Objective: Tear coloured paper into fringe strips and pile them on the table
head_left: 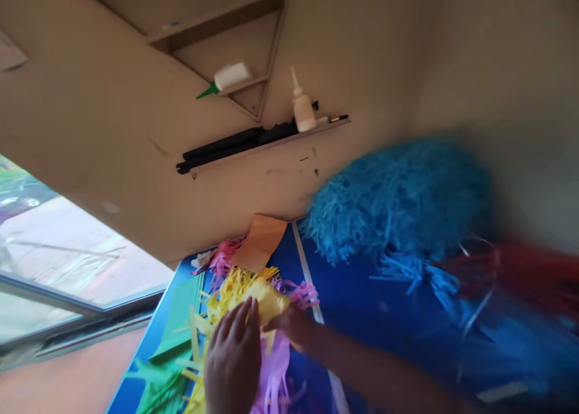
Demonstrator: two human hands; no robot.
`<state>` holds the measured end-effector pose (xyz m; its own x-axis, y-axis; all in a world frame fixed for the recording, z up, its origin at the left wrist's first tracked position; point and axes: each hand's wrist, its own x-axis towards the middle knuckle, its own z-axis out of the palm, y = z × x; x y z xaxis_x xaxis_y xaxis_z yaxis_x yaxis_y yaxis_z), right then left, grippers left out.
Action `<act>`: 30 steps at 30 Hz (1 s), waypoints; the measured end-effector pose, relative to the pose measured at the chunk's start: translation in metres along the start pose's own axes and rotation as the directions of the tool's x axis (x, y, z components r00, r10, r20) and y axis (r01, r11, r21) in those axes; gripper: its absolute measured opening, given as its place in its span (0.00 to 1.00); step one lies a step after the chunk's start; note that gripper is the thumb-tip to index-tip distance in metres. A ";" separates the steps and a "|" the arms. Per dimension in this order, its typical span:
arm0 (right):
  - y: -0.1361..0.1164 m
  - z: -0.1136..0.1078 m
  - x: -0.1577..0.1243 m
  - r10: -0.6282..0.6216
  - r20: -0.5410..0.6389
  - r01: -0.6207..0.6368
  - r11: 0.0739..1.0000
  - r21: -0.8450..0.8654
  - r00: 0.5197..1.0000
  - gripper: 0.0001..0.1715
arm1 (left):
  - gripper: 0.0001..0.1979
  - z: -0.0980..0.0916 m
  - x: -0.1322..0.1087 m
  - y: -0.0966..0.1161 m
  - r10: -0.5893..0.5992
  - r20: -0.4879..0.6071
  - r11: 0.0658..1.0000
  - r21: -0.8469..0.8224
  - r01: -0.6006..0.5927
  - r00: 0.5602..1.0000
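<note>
A bunched yellow fringed paper [265, 299] lies over the blue table, its cut strips spreading to the left and down. My right hand [292, 324] reaches in from the right and its fingers are closed on the right end of the yellow paper; part of the grip is hidden. Back side up, my left hand [233, 356] rests against the near side of the yellow paper with its fingers stretched out. Beneath and around both hands are purple fringed paper [274, 366] and, at the left, green fringed paper [165, 375].
An orange sheet [260, 242] and pink fringe [224, 260] lie at the table's far end. A big blue fringed bundle [402, 197] stands right, near blurred red fringe [529, 275]. A wall shelf [271, 141] holds a glue bottle [304, 109]. The window [67, 251] is left.
</note>
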<state>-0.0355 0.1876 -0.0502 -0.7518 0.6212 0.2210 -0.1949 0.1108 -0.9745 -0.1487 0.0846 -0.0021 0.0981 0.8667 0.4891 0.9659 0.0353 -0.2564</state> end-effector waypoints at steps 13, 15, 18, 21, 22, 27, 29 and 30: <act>-0.014 -0.238 -0.171 -0.066 -0.851 -0.125 0.980 -0.153 0.521 0.27 | 0.32 0.100 -0.043 0.187 0.080 0.290 0.898 -0.437 0.058 0.954; -0.020 -0.234 -0.185 -0.360 -0.871 -0.270 0.849 -0.454 0.335 0.27 | 0.35 0.101 -0.044 0.197 0.105 0.363 0.880 -0.468 0.084 0.926; -0.016 -0.185 -0.185 -0.380 -0.472 -0.211 0.557 -0.804 0.796 0.19 | 0.33 0.102 -0.045 0.205 0.113 0.376 0.880 -0.467 0.083 0.920; 0.001 -0.145 -0.170 -0.001 -0.004 -0.004 0.492 -0.870 1.000 0.21 | 0.29 0.105 -0.047 0.210 0.086 0.317 0.896 -0.439 0.066 0.944; 0.006 -0.143 -0.166 0.058 0.003 -0.024 0.461 -0.887 0.998 0.22 | 0.29 0.106 -0.048 0.212 0.069 0.313 0.901 -0.427 0.075 0.947; 0.006 -0.182 -0.170 -0.175 -0.509 -0.479 0.187 -0.857 0.843 0.20 | 0.31 0.099 -0.046 0.218 0.013 0.404 0.901 -0.402 0.165 0.915; -0.001 -0.185 -0.178 -0.166 -0.365 -0.333 0.193 -0.923 0.916 0.20 | 0.29 0.090 -0.041 0.217 0.002 0.422 0.890 -0.413 0.190 0.907; -0.002 -0.182 -0.181 -0.094 -0.200 -0.173 0.237 -0.956 0.975 0.21 | 0.28 0.086 -0.038 0.215 0.001 0.425 0.882 -0.427 0.199 0.905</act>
<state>0.2159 0.2158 -0.0955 -0.5889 0.7505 0.3000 0.6863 0.6604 -0.3049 0.0349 0.1020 -0.1473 -0.0118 0.9960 0.0884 0.9738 -0.0086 0.2272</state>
